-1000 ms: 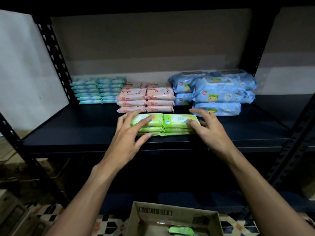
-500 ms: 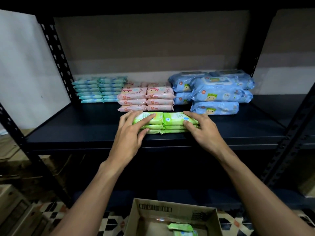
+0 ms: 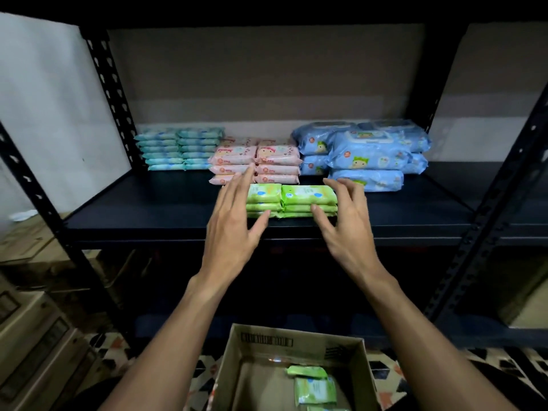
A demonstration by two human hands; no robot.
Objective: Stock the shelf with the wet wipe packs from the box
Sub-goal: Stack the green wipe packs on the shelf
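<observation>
Dark metal shelf (image 3: 166,209), beige wall (image 3: 267,72), patterned floor tiles (image 3: 385,372)

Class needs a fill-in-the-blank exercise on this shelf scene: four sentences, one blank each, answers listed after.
1. The front packs, between the left hand and the right hand, are ____.
2. The middle packs of the back row are ____.
3. The blue packs lie to their ____.
4. Both hands are ____, gripping nothing.

Missing words: green; pink; right; open.
</observation>
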